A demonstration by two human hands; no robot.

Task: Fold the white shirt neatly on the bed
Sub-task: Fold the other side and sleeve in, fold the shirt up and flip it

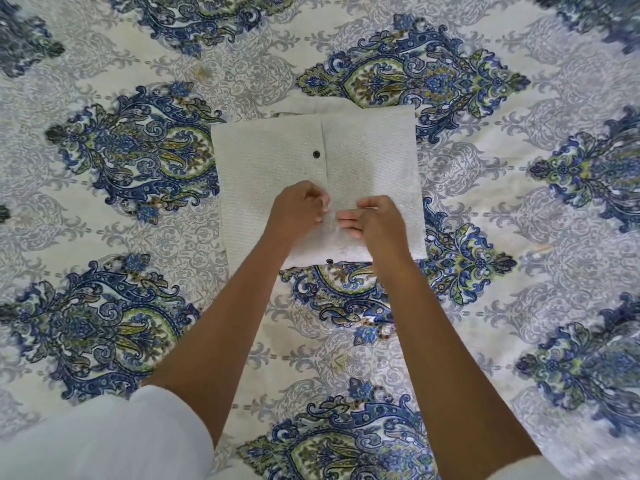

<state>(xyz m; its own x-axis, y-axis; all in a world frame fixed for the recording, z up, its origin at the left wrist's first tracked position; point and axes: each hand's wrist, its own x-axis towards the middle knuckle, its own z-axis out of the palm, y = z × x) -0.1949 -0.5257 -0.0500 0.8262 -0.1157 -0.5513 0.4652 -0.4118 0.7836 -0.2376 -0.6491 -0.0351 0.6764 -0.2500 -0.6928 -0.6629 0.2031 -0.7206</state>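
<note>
The white shirt (367, 161) lies folded into a rough rectangle on the patterned bed cover (138, 64), button placket running down its middle with one dark button showing. Both hands meet over the placket near the shirt's near edge. My left hand (294, 211) has its fingers curled and pinches the cloth at the placket. My right hand (375, 220) faces it, thumb on top and fingers tucked under a small raised bit of cloth, pinching it. A second dark button peeks out at the near hem.
The bed cover, cream with large blue and green paisley medallions, fills the whole view around the shirt. White sleeves cover my upper arms at the bottom corners.
</note>
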